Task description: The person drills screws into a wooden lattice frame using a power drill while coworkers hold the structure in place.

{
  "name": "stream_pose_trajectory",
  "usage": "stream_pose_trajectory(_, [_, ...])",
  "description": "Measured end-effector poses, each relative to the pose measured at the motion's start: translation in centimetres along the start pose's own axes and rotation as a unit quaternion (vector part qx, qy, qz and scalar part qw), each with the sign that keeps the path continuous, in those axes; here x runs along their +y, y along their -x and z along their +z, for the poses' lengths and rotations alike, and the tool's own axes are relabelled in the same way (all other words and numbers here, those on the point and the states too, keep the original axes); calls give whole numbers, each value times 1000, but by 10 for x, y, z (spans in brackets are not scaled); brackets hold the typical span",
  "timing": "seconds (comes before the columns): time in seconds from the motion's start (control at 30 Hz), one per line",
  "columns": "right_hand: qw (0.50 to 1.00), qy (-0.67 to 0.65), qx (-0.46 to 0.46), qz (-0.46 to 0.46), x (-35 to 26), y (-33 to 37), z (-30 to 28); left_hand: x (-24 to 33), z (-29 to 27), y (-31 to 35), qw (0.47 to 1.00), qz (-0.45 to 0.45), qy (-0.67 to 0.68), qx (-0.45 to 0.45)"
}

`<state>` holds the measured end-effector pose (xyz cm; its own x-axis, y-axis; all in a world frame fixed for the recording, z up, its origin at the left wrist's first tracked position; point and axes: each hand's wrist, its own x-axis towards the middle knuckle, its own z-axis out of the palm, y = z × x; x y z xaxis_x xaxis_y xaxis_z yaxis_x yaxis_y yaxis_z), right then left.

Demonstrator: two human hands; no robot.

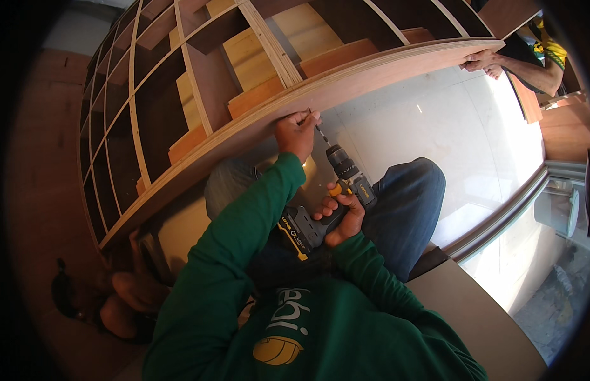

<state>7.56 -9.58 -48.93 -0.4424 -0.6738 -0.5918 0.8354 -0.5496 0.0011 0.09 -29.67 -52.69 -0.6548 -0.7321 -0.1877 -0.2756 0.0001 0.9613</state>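
My right hand (344,216) grips a black and yellow cordless drill (365,192) by its handle, with a finger at the yellow trigger. The drill's bit (323,134) points up and left toward the edge of a plywood shelf frame (345,81). Against that edge my left hand (296,136) rests, its thumb and fingers pinched together close to the bit's tip. Whatever small thing they pinch is too small to make out. The drill's battery end (301,233) hangs by my left forearm.
The frame's open compartments (158,82) spread across the upper left. At the far right, another person's hand (482,60) touches the frame's end. A second person (126,295) is low at the left. A glazed sliding-door track (498,219) runs along the right.
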Motion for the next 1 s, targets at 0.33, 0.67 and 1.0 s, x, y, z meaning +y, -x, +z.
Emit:
stream_pose_trajectory(0.33, [1000,-5,-16,-8,1,5,1,13,-4,-3,962,-175,195,-76])
stream_pose_trajectory(0.67, [1000,1,7,-7,0,6,7,17,-7,-4,956,-196,202,-84])
stream_pose_trajectory(1.0, [1000,1,16,1,-2,5,5,13,-8,-4,959,-186,186,-107])
